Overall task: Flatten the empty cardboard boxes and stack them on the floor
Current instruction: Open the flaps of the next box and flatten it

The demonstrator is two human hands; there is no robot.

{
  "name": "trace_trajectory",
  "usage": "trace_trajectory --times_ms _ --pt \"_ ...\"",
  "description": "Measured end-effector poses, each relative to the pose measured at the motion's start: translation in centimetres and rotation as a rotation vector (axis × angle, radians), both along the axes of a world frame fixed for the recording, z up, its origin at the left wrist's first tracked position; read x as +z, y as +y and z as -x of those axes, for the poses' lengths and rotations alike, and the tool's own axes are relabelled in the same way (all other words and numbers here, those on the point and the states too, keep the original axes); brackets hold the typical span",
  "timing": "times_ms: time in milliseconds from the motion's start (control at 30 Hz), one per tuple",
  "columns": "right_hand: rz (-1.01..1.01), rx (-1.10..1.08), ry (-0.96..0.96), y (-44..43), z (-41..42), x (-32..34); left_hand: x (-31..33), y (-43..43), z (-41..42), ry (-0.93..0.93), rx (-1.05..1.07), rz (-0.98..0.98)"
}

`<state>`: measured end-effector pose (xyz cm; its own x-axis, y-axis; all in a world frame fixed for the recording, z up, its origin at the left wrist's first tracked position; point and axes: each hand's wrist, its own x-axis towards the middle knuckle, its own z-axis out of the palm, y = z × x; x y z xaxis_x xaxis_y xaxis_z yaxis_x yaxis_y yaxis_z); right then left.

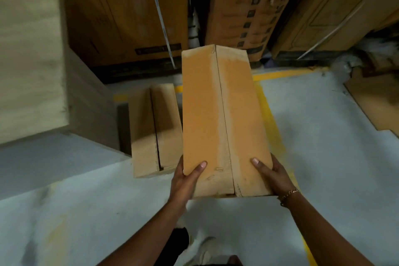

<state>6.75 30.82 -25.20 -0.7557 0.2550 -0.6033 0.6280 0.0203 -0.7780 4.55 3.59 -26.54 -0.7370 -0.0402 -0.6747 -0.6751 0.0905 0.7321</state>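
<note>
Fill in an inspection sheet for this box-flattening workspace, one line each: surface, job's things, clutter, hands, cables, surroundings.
Surface: pale grey floor with a yellow painted line.
Job's things: long cardboard box held up, flaps closed, not flattened; second box on the floor to its left, also unflattened.
Clutter: flat cardboard sheet on the floor at the right.
Hands: left hand and right hand grip the near end of the long cardboard box, thumbs on its top face.
Cables: nothing seen.
Surroundings: tall cartons stand behind; large pale box at the left.
</note>
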Motion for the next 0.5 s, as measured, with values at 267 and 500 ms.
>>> trace_trajectory --times_ms 267,500 --pt "-0.046 0.101 0.16 -4.7 -0.1 19.6 18.7 -5.0 -1.5 0.146 0.042 0.041" --pt "-0.096 0.274 0.284 -13.1 3.6 30.4 30.5 -14.0 -1.6 0.252 0.161 0.044"
